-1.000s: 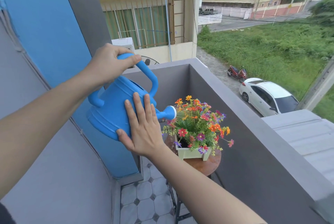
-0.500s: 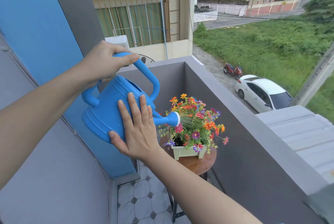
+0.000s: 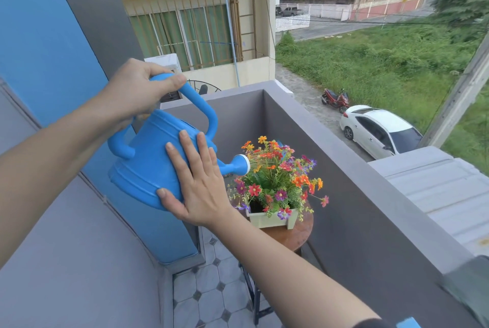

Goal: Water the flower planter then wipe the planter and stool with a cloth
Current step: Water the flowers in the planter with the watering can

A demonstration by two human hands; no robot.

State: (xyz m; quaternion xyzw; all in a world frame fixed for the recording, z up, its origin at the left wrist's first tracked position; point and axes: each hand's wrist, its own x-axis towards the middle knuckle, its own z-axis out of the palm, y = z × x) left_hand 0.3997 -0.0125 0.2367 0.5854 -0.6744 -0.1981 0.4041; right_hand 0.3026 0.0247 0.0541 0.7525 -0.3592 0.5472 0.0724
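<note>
Left fingers (image 3: 169, 81) curled round handle of blue plastic watering can (image 3: 148, 163); right fingers (image 3: 186, 153) laid flat against its side. Cream rectangular flower planter (image 3: 267, 219), on round wooden stool (image 3: 295, 236), being watered; wiping judged outstanding.

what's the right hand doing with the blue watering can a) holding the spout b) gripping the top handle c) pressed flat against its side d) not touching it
c: the right hand lies with straight fingers flat against the side of the watering can, while the left hand grips the top handle.
</note>
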